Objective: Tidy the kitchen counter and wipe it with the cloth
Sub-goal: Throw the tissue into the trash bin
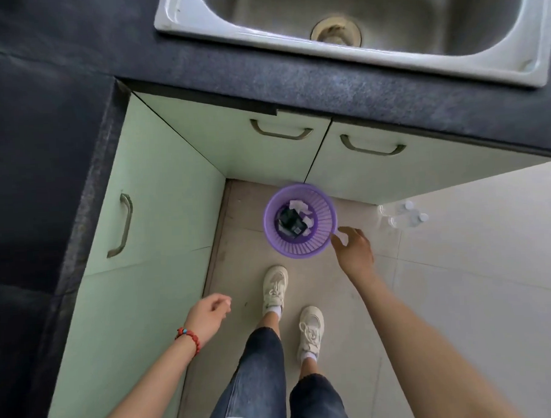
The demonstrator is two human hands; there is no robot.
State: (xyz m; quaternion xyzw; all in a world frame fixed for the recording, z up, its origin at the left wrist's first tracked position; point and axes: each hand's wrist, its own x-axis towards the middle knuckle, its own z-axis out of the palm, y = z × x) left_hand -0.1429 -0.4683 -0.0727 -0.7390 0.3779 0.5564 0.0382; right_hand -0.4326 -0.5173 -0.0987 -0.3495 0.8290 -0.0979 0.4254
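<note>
A purple plastic waste basket (324, 238) stands on the floor in the corner below the counter. Inside it lie crumpled white paper (299, 205) and a dark packet (289, 222). My right hand (355, 248) hangs just right of the basket's rim with fingers apart, holding nothing. My left hand (208, 316) is lower left, near the cabinet front, loosely curled and empty. The dark speckled counter (262, 73) runs along the top and left. No cloth is in view.
A steel sink (292, 45) is set in the counter at the top. Pale green cabinet doors with metal handles (282, 131) stand below. Several clear plastic bottles (404, 216) stand on the tiled floor to the right. My two feet in white shoes (274, 289) stand before the basket.
</note>
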